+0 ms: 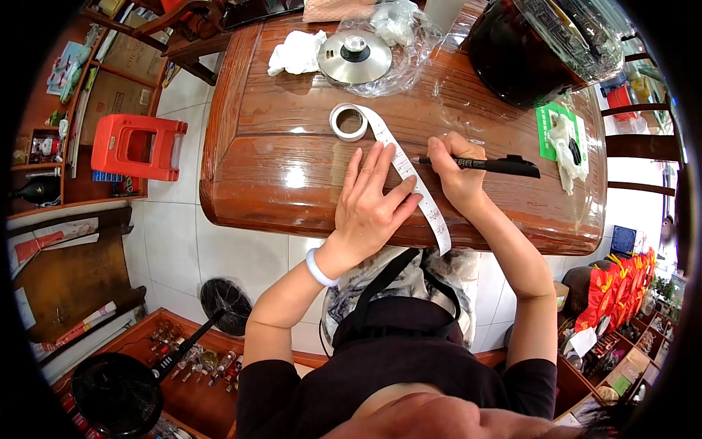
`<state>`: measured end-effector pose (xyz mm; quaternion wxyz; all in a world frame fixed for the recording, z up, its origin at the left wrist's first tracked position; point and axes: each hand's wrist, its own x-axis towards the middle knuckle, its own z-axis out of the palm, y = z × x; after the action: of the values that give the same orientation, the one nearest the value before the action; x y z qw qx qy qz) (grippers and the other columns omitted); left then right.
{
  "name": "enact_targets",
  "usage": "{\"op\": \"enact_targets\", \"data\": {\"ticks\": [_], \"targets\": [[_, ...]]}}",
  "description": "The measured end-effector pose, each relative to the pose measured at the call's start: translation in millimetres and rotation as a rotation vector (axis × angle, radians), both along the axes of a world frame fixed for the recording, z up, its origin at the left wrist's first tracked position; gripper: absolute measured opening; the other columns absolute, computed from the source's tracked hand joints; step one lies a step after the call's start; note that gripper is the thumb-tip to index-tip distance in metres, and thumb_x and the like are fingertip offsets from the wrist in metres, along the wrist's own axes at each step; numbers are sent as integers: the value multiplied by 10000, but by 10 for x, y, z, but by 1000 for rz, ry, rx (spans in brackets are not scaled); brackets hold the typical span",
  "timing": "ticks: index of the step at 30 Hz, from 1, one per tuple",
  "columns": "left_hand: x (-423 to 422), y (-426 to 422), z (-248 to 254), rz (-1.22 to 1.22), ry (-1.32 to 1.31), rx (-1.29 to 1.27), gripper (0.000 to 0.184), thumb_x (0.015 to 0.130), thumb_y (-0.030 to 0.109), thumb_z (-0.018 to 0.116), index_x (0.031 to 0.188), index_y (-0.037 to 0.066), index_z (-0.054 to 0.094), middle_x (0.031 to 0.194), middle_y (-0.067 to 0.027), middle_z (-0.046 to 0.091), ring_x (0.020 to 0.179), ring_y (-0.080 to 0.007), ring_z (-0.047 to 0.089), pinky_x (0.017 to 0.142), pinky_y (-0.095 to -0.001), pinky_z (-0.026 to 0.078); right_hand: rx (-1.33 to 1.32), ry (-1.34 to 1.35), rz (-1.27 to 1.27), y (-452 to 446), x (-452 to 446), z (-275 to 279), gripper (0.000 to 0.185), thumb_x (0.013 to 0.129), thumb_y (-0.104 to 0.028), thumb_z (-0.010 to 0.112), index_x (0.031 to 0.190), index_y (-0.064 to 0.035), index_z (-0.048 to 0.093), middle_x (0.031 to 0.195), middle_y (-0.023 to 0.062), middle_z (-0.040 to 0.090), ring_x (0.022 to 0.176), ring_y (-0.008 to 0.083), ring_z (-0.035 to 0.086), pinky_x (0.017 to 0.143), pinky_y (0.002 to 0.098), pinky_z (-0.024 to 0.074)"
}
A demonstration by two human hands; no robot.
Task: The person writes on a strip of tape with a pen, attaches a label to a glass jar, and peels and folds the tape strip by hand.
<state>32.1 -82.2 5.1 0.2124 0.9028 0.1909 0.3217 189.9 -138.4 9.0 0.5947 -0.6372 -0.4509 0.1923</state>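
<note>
A roll of white paper label tape (349, 123) rests on the wooden table, its unrolled strip (433, 216) running down past the near edge with small dark marks along it. Spread fingers of my left hand (373, 199) lie flat on the strip and the table beside it, pressing it down. A pale bangle (320, 268) circles that wrist. In my right hand (457, 175) a black marker pen (504, 165) is gripped, its tip pointing left close to the strip. Whether the tip touches the paper I cannot tell.
Toward the back of the table (256, 175) are a metal pot lid (355, 58), crumpled tissue (297, 53) and clear plastic wrap. A large dark pot (523, 51) stands back right, near a green packet (547, 132). A red stool (139, 147) and a fan (117, 395) stand left.
</note>
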Motion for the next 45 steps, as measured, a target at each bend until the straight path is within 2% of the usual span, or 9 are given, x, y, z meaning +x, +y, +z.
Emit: {"op": "enact_targets", "data": {"ticks": [7, 9, 12, 14, 17, 20, 27, 29, 45], "targets": [[13, 0, 36, 17, 37, 15, 295, 697, 209, 726, 948, 64, 672, 1200, -221, 526, 1148, -374, 485, 983, -489, 333, 2, 105, -42, 34, -11, 92, 143, 812, -87, 649, 714, -7, 582, 631, 52, 560, 568, 87, 496, 523, 231, 405], [10, 2, 24, 12, 36, 23, 295, 697, 209, 727, 948, 64, 674, 1203, -223, 523, 1150, -374, 483, 983, -490, 333, 125, -196, 36, 63, 26, 109, 93, 784, -77, 652, 792, 10, 620, 692, 76, 594, 612, 142, 550, 559, 252, 429], [6, 9, 27, 9, 36, 24, 297, 696, 212, 728, 947, 62, 678, 1209, -230, 516, 1155, -373, 480, 982, -492, 333, 138, -173, 258, 39, 78, 158, 118, 758, -73, 655, 822, 24, 635, 758, 101, 614, 655, 183, 573, 582, 269, 439], [7, 7, 31, 11, 35, 17, 297, 696, 214, 729, 946, 62, 680, 1212, -235, 512, 1157, -373, 477, 982, -493, 333, 175, -186, 281, 34, 75, 116, 118, 785, -101, 647, 785, 15, 630, 689, 89, 606, 592, 158, 559, 543, 268, 429], [11, 10, 39, 15, 24, -23, 300, 692, 219, 733, 942, 62, 685, 1217, -248, 503, 1164, -375, 473, 983, -494, 331, -98, 55, 97, -10, 28, 27, 229, 824, -156, 633, 666, -2, 574, 543, 66, 555, 464, 132, 508, 456, 274, 393], [9, 19, 31, 14, 34, -4, 303, 686, 222, 738, 938, 61, 687, 1227, -257, 494, 1172, -377, 467, 985, -492, 330, -142, -157, 98, 18, -10, 182, 234, 815, -132, 633, 634, -9, 551, 564, 81, 564, 473, 146, 514, 460, 280, 393], [14, 14, 17, 17, 29, 9, 308, 677, 217, 743, 935, 57, 689, 1235, -252, 496, 1177, -380, 466, 980, -499, 336, -95, -125, 189, 54, -39, 113, 235, 795, -124, 644, 617, -21, 530, 563, 95, 533, 471, 218, 508, 458, 320, 387], [14, 15, 19, 20, 30, 9, 309, 675, 215, 744, 934, 56, 689, 1233, -251, 499, 1176, -382, 468, 978, -501, 338, -45, -255, 173, 62, -38, 103, 236, 792, -113, 644, 611, -23, 521, 561, 97, 519, 474, 249, 509, 454, 336, 381], [21, 15, 29, 16, 22, -1, 304, 671, 209, 744, 923, 47, 690, 1221, -257, 507, 1164, -385, 477, 973, -500, 344, -82, -240, 177, 61, -37, 131, 236, 797, -101, 636, 614, -24, 506, 562, 119, 489, 479, 287, 503, 450, 351, 372]]}}
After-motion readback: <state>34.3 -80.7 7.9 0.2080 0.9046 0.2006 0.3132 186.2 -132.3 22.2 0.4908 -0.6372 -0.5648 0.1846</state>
